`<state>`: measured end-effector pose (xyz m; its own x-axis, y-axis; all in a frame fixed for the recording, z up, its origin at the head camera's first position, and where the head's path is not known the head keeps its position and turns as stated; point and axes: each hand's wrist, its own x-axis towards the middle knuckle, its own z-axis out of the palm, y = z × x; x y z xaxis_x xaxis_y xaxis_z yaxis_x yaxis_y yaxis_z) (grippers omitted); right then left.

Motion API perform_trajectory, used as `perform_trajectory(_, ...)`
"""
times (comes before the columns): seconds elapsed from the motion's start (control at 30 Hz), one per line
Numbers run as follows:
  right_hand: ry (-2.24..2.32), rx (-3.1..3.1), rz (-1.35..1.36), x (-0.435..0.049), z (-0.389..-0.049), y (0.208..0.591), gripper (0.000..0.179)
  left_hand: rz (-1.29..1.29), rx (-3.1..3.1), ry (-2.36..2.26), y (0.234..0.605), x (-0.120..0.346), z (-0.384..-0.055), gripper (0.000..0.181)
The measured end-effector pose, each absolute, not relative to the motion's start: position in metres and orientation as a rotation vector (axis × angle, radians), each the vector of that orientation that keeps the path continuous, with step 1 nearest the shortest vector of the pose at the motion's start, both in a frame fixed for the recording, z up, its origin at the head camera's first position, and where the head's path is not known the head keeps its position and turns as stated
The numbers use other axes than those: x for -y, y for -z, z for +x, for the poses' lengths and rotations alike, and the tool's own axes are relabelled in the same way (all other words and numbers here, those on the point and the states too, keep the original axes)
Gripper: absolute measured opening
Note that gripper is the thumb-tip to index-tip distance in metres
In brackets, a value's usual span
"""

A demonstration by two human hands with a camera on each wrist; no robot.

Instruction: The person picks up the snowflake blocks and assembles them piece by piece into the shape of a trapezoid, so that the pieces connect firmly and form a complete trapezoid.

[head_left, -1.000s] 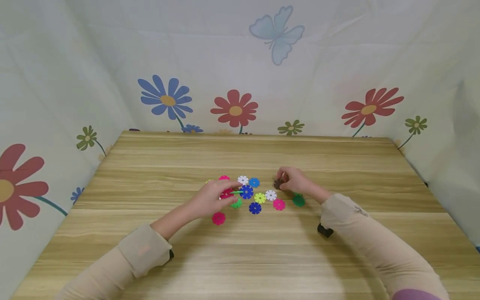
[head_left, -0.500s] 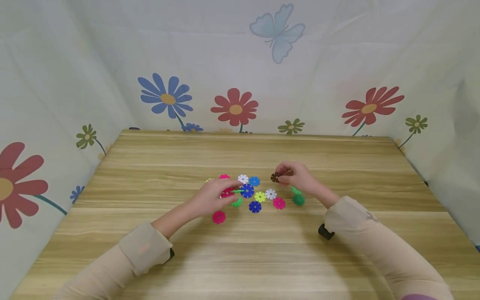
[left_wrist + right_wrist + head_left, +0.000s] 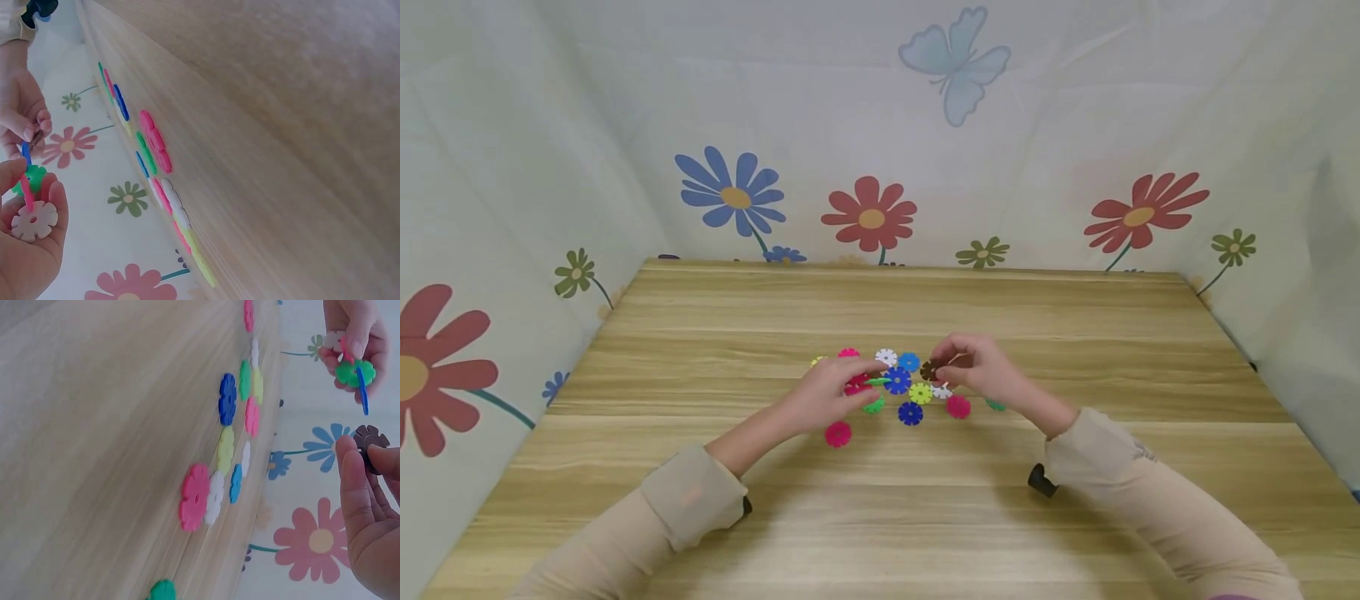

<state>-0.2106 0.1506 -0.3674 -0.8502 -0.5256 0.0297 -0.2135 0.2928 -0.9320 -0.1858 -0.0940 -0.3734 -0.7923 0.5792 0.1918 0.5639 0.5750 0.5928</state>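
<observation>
My left hand [image 3: 827,396] holds a chain of slotted snowflake discs above the table. In the left wrist view, a white disc [image 3: 35,222] lies against the palm, joined to a pink disc [image 3: 27,192]. A green disc [image 3: 356,374] follows, with a dark blue disc [image 3: 362,392] standing out at the free end. My right hand [image 3: 988,367] pinches a brown disc [image 3: 369,434] between thumb and fingers. In the head view this brown disc is just right of the blue one. The right wrist view shows a gap between them.
Below the hands, loose discs lie on the wooden table [image 3: 880,517]: pink [image 3: 838,434], dark blue [image 3: 911,413], yellow [image 3: 920,393], light blue [image 3: 909,362] and several others. A dark green disc [image 3: 996,406] is partly covered by the right hand. A flower-printed curtain [image 3: 1030,150] surrounds the table.
My right hand has carried the brown disc leftward, closer to the blue end of the chain. My left hand has stayed nearly in place, the blue disc shifting slightly right.
</observation>
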Motion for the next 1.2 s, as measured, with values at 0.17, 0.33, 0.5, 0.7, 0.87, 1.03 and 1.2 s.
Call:
perform_trajectory(0.17, 1.617, -2.244, -0.676, -0.144, -0.205, 0.366, 0.015, 1.001, -2.732, -1.078, 0.374, 0.093, -0.187, 0.033)
perform_trajectory(0.33, 1.641, -2.239, -0.65, -0.139, -0.2, 0.365, 0.013, 0.99, -2.707, -1.101, 0.375, 0.094, -0.187, 0.033)
perform_trajectory(0.5, 1.654, -2.268, -0.644, -0.137, -0.199, 0.367, 0.012, 0.982, -2.691, -1.129, 0.377, 0.095, -0.188, 0.033)
perform_trajectory(0.7, 1.676, -2.294, -0.675, -0.135, -0.197, 0.373, 0.01, 0.973, -2.653, -1.18, 0.379, 0.094, -0.187, 0.032)
perform_trajectory(0.87, 1.673, -2.334, -0.722, -0.132, -0.193, 0.374, 0.009, 0.999, -2.664, -1.17, 0.379, 0.089, -0.186, 0.035)
perform_trajectory(1.03, 1.653, -2.381, -0.785, -0.13, -0.188, 0.371, 0.008, 1.016, -2.651, -1.164, 0.379, 0.087, -0.186, 0.04)
perform_trajectory(1.2, 1.66, -2.385, -0.822, -0.13, -0.184, 0.369, 0.006, 1.081, -2.651, -1.158, 0.378, 0.088, -0.185, 0.039)
